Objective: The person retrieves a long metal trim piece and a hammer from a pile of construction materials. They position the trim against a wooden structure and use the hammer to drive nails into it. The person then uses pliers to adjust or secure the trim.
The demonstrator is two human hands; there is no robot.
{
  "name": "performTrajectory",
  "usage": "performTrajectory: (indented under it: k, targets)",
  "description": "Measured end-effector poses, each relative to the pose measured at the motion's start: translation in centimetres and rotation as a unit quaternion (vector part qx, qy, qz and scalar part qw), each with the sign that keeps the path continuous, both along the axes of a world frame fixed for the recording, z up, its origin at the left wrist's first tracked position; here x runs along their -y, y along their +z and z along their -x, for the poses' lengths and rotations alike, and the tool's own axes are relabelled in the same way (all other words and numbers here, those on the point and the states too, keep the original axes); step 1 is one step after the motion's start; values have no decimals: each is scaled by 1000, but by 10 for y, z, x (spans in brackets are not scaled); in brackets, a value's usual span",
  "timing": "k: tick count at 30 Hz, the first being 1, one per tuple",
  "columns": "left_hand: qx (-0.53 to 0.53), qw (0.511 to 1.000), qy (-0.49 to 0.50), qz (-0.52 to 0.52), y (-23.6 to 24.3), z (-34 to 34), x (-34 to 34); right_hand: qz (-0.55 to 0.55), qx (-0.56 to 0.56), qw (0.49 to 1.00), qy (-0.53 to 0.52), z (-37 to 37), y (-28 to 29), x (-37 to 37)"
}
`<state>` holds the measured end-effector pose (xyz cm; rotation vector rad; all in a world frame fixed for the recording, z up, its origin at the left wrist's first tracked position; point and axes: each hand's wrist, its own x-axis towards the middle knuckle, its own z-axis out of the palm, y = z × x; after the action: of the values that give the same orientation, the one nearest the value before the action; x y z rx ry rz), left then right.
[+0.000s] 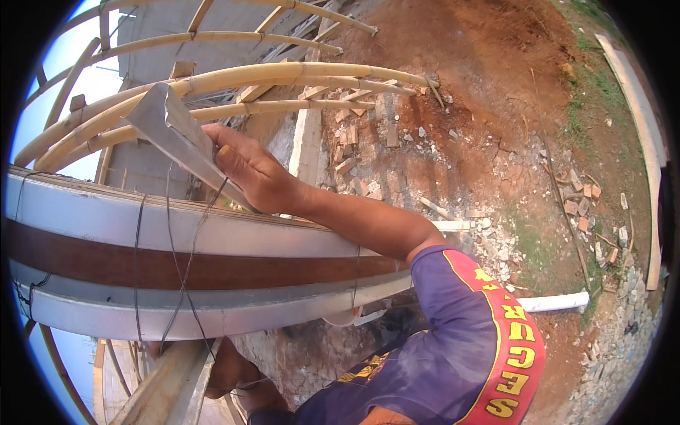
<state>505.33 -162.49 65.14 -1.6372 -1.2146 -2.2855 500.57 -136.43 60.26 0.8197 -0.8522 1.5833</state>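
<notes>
My right hand is closed on a bent sheet-metal channel, thumb on the near side and fingers partly behind it. The channel slants down to the top of a long beam with silvery faces and a brown band along its middle. Thin dark wires loop around this beam, several of them crossing near the channel. Below the beam, my left hand is curled behind a wooden post with a metal strip along its side. What those fingers grip is mostly hidden.
Bamboo poles form a frame beyond the beam at the upper left. Far below lies reddish ground with scattered bricks and rubble. A white pipe sticks out at the right. A long board lies along the far right.
</notes>
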Motion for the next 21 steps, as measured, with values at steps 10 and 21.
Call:
performTrajectory:
  k: [10, 21]
  targets:
    - [-179, 962, 202, 52, -9, 40, 1, 9, 91, 988, 122, 19, -12, -14]
    - [-534, 780, 308, 110, 0, 80, 20, -96, -2, 873, -477, -113, -31, 112]
